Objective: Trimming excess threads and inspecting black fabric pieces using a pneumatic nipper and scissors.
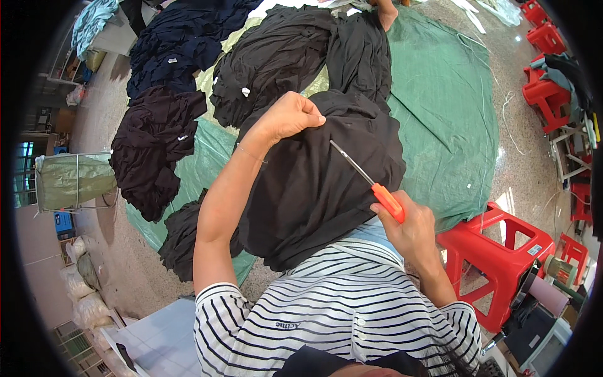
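Two hands, one orange-handled tool, dark cloth under both

Nearest: striped shirt [301,301], dark cloth [314,188] bunched right up against its front. Right hand [411,229]: grip clamped on orange-handled tool [386,199], thin metal shaft angled up-left over the cloth. Can't tell if the tip touches. Red stool [496,267] just right of that hand.

Left hand [292,116]: above the cloth's far part, near the tool tip. Grip pinched, thumb and finger together; can't tell if thread or fabric is caught.

Farther: green sheet [449,125] on the floor, right of the cloth. Purplish-black pile [147,141] left, black pile [276,56] ahead, navy pile [182,47] beyond left. Top edge: another person's bare limb [386,14], hand or foot unclear.
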{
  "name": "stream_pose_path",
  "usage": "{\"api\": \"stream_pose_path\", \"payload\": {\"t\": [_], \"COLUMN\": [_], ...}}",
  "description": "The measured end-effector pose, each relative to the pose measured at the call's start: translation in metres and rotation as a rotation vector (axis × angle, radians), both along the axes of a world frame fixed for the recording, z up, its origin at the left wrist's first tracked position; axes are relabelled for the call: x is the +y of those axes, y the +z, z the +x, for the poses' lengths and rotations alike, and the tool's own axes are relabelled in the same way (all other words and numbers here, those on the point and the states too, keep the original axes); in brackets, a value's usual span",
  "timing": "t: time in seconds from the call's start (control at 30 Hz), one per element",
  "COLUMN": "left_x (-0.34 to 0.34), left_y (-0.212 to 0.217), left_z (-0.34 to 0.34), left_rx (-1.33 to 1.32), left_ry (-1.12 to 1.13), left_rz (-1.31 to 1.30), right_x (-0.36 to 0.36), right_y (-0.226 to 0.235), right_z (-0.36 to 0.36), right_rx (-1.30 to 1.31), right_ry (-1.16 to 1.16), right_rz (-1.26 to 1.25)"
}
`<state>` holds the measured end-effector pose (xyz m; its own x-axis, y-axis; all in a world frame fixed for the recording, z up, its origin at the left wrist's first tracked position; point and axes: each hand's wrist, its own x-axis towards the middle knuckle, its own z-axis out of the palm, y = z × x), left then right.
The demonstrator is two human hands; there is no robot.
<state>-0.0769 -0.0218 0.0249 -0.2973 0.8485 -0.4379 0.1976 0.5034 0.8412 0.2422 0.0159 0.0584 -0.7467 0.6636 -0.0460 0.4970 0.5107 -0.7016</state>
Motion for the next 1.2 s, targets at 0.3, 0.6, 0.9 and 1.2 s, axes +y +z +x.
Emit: {"api": "stream_pose_path", "payload": {"t": [0.3, 0.6, 0.9, 1.2], "left_x": [0.020, 0.020, 0.017, 0.015], "left_y": [-0.003, -0.026, -0.019, -0.018], "left_z": [0.050, 0.059, 0.063, 0.064], "left_rx": [0.424, -0.009, -0.169, -0.202], "left_ry": [-0.083, 0.122, 0.176, 0.196], "left_rz": [0.134, 0.194, 0.248, 0.294], "right_x": [0.012, 0.011, 0.010, 0.013], "right_y": [-0.008, -0.012, -0.013, -0.015], "right_z": [0.023, 0.020, 0.018, 0.014], "right_rx": [-0.002, -0.044, -0.066, -0.064], "right_ry": [-0.201, -0.196, -0.196, -0.189], "right_rz": [0.073, 0.102, 0.125, 0.173]}}
